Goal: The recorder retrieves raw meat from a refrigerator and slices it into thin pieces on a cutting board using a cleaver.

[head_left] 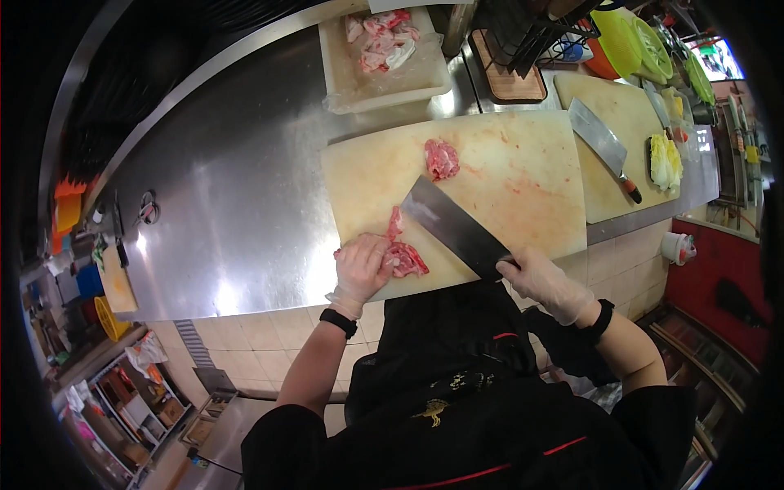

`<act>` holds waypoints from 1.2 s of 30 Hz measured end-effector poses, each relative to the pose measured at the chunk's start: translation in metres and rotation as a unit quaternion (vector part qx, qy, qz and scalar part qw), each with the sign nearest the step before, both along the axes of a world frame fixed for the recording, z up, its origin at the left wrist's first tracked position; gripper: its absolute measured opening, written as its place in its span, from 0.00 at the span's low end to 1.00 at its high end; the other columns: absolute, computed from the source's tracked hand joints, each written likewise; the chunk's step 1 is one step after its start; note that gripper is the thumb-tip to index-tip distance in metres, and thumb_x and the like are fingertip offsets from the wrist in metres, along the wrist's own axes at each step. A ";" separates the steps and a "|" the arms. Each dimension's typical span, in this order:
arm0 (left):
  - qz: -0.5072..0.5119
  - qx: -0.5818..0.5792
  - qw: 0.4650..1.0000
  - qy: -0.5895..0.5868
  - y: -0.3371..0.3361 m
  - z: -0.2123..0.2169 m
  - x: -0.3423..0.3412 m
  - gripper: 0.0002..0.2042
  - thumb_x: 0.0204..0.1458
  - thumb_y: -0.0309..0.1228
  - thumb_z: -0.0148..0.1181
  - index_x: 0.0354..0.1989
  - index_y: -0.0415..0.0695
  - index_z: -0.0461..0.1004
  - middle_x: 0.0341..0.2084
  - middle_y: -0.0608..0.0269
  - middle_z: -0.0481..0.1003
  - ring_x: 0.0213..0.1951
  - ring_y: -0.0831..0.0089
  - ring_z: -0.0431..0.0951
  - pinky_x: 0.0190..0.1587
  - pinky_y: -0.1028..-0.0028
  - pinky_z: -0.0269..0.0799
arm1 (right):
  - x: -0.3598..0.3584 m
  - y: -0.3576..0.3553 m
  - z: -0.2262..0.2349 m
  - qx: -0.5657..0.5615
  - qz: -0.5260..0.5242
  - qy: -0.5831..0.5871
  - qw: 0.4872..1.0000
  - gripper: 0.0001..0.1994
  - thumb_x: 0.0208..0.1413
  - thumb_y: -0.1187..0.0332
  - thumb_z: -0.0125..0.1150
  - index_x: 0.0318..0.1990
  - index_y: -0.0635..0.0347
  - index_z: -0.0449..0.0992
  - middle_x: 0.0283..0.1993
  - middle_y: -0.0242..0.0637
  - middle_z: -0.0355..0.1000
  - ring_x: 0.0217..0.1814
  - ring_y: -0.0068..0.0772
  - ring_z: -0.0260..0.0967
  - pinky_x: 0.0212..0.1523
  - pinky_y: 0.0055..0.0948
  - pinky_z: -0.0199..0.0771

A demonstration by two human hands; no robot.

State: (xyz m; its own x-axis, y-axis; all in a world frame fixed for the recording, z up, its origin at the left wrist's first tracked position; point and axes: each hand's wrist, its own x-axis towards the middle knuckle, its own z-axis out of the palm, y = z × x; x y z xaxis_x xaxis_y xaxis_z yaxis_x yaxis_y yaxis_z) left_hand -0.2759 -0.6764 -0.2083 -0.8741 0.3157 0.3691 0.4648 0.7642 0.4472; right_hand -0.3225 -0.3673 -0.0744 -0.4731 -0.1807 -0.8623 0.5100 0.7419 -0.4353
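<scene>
My gloved left hand [362, 265] lies over a piece of raw meat [408, 260] at the near left of the white cutting board [523, 147]. Its fingers are curled down on the meat, and part of the piece is hidden under them. In my gloved right hand [545, 284] is a cleaver [453, 224], gripped at the handle. The broad blade slants up and left across the board, with its far end near a thin strip of the meat. Another chunk of raw meat [442, 159] sits apart, beyond the blade tip.
A white tub [331, 77] with raw meat pieces stands at the back. To the right, a second board [604, 196] bears another cleaver [599, 135] and a cut cabbage [665, 163]. Scissors [148, 208] lie on the steel counter [237, 180] at left.
</scene>
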 end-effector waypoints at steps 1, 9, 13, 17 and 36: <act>0.001 -0.002 1.000 0.004 0.000 0.000 0.000 0.16 0.44 0.34 0.64 0.40 0.42 0.74 0.38 0.59 0.74 0.43 0.59 0.75 0.42 0.63 0.69 | 0.002 0.001 -0.001 -0.004 0.006 0.016 1.000 0.12 0.58 0.65 0.54 0.32 0.68 0.74 0.20 0.50 0.70 0.22 0.44 0.71 0.25 0.37 0.69; 0.018 -0.059 0.998 0.019 0.000 -0.001 0.016 0.17 0.43 0.34 0.65 0.42 0.45 0.74 0.41 0.62 0.72 0.45 0.60 0.72 0.45 0.59 0.66 | 0.028 -0.020 -0.032 -0.020 0.231 0.405 0.884 0.07 0.55 0.70 0.53 0.38 0.62 0.72 0.24 0.48 0.72 0.27 0.47 0.73 0.25 0.40 0.72; 0.025 -0.054 0.998 -0.005 0.001 -0.004 0.017 0.17 0.44 0.34 0.65 0.44 0.45 0.74 0.43 0.59 0.71 0.47 0.56 0.71 0.48 0.56 0.65 | 0.030 -0.030 -0.039 -0.017 0.313 0.431 0.846 0.11 0.54 0.72 0.53 0.45 0.62 0.70 0.26 0.44 0.72 0.25 0.44 0.72 0.22 0.39 0.72; 0.044 -0.032 0.998 -0.024 0.000 -0.008 0.015 0.17 0.45 0.35 0.64 0.45 0.45 0.74 0.44 0.56 0.71 0.47 0.53 0.72 0.49 0.55 0.67 | 0.030 -0.033 -0.038 -0.001 0.340 0.440 0.831 0.12 0.53 0.72 0.53 0.45 0.64 0.70 0.28 0.42 0.72 0.24 0.41 0.72 0.22 0.37 0.72; 0.028 -0.011 0.999 -0.025 0.001 -0.008 0.014 0.15 0.42 0.31 0.61 0.40 0.43 0.75 0.38 0.53 0.72 0.43 0.51 0.73 0.46 0.56 0.70 | -0.005 -0.089 -0.035 -0.153 0.265 0.413 0.858 0.07 0.50 0.74 0.50 0.37 0.65 0.70 0.28 0.48 0.73 0.29 0.48 0.75 0.28 0.40 0.75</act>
